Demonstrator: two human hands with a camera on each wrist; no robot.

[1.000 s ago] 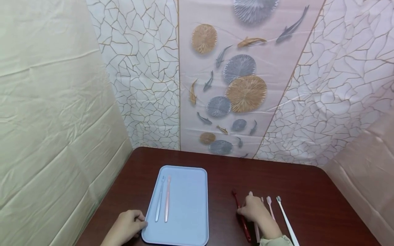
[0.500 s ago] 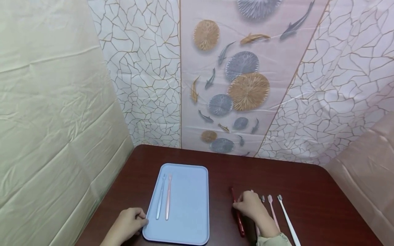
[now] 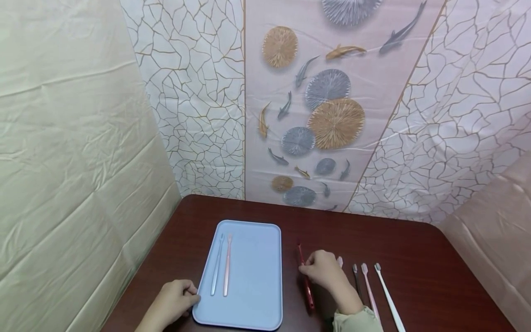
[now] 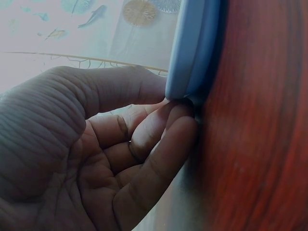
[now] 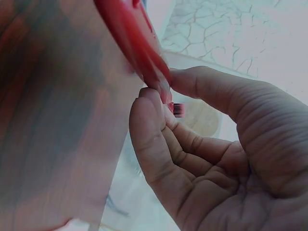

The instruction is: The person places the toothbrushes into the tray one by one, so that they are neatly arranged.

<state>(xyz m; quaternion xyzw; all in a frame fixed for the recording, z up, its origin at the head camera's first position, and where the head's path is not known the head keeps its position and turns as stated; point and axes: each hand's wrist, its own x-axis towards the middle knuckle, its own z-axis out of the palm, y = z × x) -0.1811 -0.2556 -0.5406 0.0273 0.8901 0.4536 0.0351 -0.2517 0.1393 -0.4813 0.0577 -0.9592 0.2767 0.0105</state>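
My right hand (image 3: 325,272) pinches a red toothbrush (image 3: 308,293) between thumb and fingertips, just right of a light blue tray (image 3: 257,272). In the right wrist view its thick red handle (image 5: 132,41) slopes away from the fingers, and the bristles show past the fingertips. My left hand (image 3: 172,302) grips the tray's left edge near the front; in the left wrist view the thumb presses the rim (image 4: 185,53) from above, with fingers curled underneath. Side by side on the tray's left part lie a pale blue toothbrush (image 3: 217,267) and a pink toothbrush (image 3: 227,269).
Right of my right hand, a white toothbrush (image 3: 390,297), a pink toothbrush (image 3: 368,288) and a dark toothbrush (image 3: 356,274) lie on the dark red-brown table (image 3: 419,258). Another pink brush head (image 3: 340,261) peeks out beside the hand. Patterned cloth (image 3: 199,115) hangs behind.
My right hand has picked out the red toothbrush and moved it left, away from the other brushes and nearer the tray. The left hand stays at the tray's edge.
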